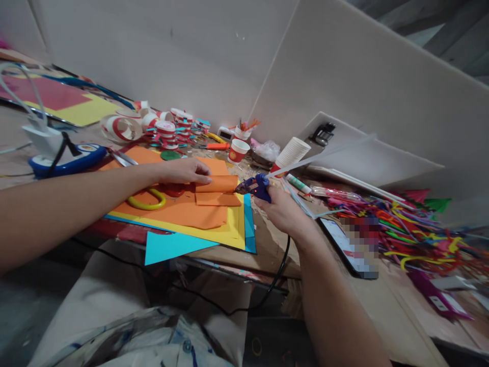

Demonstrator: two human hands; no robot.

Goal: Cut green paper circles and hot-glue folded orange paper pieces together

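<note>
My right hand (280, 206) is wrapped round a blue hot glue gun (260, 187), a long clear glue stick (321, 155) jutting from its back. The gun's nozzle points left at the right end of a folded piece of orange paper (219, 184); whether it touches cannot be told. My left hand (187, 171) is closed on the left end of that folded piece, its fingertips on the upper flap. Beneath lie larger orange sheets (183, 209), then yellow paper (235, 229) and blue paper (250, 224). Yellow-handled scissors (153, 200) rest partly under my left forearm.
Red-and-white paper cups (239, 151), a cup stack (292, 153) and banded cup pieces (166, 133) stand at the back. Right are a phone (347, 250) and colourful pipe cleaners (412, 224). A black cord (280, 270) hangs over the front edge. A blue tape dispenser (72, 160) sits left.
</note>
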